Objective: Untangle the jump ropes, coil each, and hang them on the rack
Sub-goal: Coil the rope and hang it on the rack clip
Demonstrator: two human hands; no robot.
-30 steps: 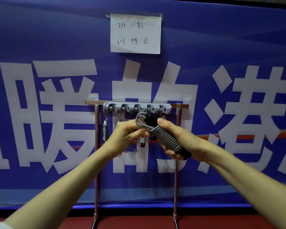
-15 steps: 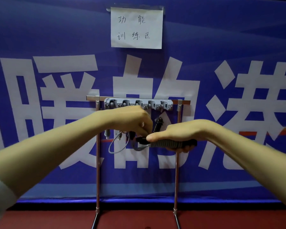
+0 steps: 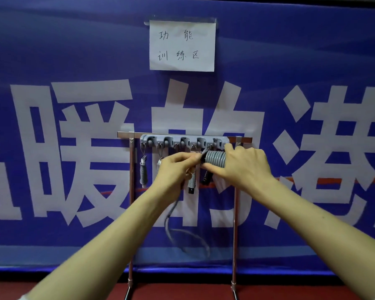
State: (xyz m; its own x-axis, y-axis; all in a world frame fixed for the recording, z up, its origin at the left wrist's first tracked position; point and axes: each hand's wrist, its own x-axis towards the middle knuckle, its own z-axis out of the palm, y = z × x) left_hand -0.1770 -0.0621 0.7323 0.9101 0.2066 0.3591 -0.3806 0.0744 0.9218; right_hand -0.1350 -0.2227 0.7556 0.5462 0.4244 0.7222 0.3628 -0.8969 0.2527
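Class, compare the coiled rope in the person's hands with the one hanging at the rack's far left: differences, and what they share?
The held rope lies sideways; the far-left rope hangs upright. The held rope is gripped by the right hand; the far-left rope hangs untouched from the rack. The held rope trails a loose tail; the far-left rope shows none. Both are grey, tightly wound.

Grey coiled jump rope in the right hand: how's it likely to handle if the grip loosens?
The grey coiled jump rope is likely floppy: its loose tail sags in a curve below the left hand. Its tight wraps would probably unwind if the right hand let go. Seems light: held at arm's length.
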